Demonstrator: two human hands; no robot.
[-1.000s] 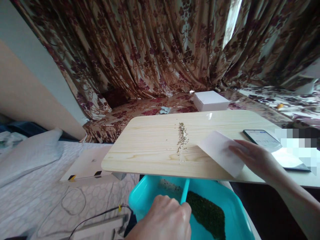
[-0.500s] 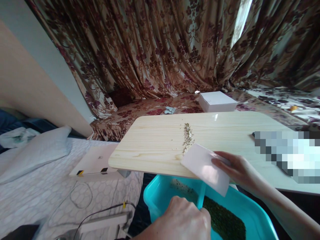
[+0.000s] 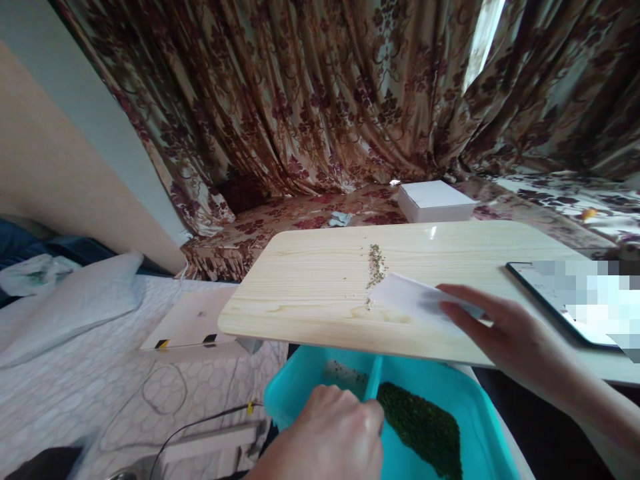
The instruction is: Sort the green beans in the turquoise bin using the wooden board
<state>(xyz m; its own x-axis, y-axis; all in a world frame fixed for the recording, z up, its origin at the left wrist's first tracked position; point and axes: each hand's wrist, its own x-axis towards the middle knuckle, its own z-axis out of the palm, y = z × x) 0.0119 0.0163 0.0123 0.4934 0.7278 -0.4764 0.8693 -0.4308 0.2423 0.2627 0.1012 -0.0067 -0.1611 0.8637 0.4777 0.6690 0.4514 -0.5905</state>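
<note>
My right hand pinches a white card by its right end. The card's far edge is at the wooden tabletop, beside a strip of small green and brown bits. Some of the bits lie apart near the card's left corner. Below the table's near edge, my left hand is closed on the middle divider of a turquoise tub; its fingertips are hidden. A dark green crumbly heap fills part of the right compartment. Scattered bits and pale residue show in the left one.
A tablet-like device, partly blurred out, lies on the table's right side. Behind the table are a white box and patterned curtains. On the left, a bed holds a pillow, a pale flat case and cables.
My right hand has moved the card up and right, off the near edge and onto the tabletop. The tub has shifted left, with my left hand on it.
</note>
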